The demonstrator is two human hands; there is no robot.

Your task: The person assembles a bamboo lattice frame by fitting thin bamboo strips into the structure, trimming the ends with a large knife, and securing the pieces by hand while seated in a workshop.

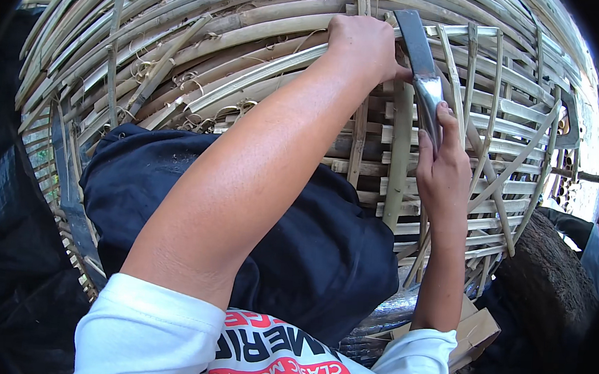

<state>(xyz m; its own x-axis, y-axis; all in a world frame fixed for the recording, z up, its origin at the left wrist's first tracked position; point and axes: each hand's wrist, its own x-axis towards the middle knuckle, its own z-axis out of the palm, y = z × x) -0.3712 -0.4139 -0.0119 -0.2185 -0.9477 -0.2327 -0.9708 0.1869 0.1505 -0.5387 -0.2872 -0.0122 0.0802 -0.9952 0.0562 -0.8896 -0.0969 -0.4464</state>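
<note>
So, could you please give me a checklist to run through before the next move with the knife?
1. Right hand closed on the broad-bladed knife: ok.
2. Left thumb well clear of the knife: not ok, it sits right beside it.
3. Left hand firm on the split-bamboo strip: cannot tell, fingers largely hidden.
4. Sharp edge turned away from the thumb: cannot tell.
5. Navy cloth clear of the blade: ok.

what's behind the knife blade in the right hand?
Split-bamboo strips show just right of the knife, and more above its tip. Whatever lies directly behind the blade is covered; I can't tell whether it touches bamboo there.
</note>
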